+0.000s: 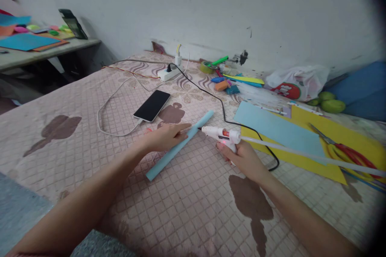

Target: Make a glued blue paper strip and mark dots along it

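Observation:
My left hand [165,136] holds a narrow light blue folded paper strip [169,160] down on the bed cover, its index finger stretched along the strip's far part. In my right hand [241,156] is a white hot glue gun [221,133], gripped by the handle with a small red light glowing on it. The gun's dark nozzle points left and is at or just above the strip's right edge; contact is hard to tell. A long whitish glue stick [289,152] sticks out of the gun's back toward the right.
A phone [152,105] on a white cable lies beyond my left hand, near a power strip [169,73]. The gun's black cord [222,106] crosses the cover. At right are blue paper [280,126], yellow paper [334,170], scissors [346,150] and a plastic bag [298,82].

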A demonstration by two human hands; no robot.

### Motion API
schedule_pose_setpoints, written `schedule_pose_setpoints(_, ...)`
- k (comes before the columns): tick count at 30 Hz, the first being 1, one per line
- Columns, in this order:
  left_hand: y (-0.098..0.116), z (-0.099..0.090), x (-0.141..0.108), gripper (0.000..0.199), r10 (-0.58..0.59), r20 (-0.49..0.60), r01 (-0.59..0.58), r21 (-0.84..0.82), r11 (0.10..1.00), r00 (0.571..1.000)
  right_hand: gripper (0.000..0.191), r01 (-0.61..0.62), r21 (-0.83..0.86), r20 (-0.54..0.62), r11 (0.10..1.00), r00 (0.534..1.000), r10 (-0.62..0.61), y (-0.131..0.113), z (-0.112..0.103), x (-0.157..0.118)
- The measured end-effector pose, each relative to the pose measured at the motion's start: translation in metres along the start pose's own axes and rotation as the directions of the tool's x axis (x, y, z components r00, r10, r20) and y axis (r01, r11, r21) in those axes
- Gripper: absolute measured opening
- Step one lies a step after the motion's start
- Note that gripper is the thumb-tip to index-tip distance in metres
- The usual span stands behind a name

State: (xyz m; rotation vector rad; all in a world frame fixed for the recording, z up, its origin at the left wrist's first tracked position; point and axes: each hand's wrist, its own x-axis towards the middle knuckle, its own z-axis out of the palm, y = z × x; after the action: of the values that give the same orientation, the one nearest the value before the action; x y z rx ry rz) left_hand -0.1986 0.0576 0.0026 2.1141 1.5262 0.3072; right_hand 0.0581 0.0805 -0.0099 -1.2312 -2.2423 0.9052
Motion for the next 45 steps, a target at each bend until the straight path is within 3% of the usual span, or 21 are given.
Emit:
schedule_pose_setpoints(16, 0.001, 0.002, 0.001, 0.032, 0.083, 0.009, -0.082, -0.034, 0.996, 0.997, 0.031, 0.054, -0.096, 0.000, 0.994, 0.999, -0.054, -0.003, -0.001, 0.001)
schedule_pose_setpoints(45, 0.005, 0.007, 0.000, 0.029, 0.075, -0.019, -0.075, 0.006, 0.997, 0.997, 0.030, 0.086, -0.101, 0.061, 0.991, 0.995, -0.080, -0.012, -0.008, 0.014)
